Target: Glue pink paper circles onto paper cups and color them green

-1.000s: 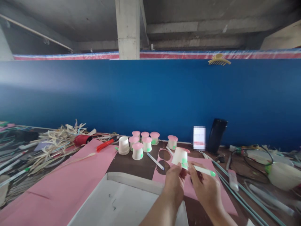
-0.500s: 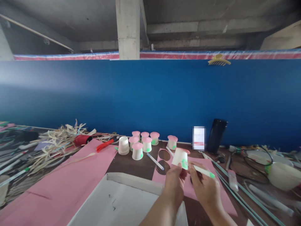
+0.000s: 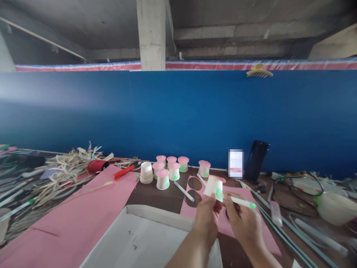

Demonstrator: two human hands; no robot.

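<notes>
A white paper cup with a pink paper disc on its top is held tilted in my left hand, whose fingers grip the lower part. Green colour marks the cup's side near my fingertips. My right hand is closed round a white marker with a green end, its tip side close against the green patch. Behind, several upturned cups with pink discs stand in a group, and one more stands apart. Plain white cups are stacked at their left.
Pink sheets lie left and beneath my hands, one with round holes. A white box lid is in front. Another marker, red scissors or tool, a black cylinder and a white bowl surround them.
The green patch on the held cup looks slightly larger. My right hand and the marker have shifted very slightly; the rest looks the same.
</notes>
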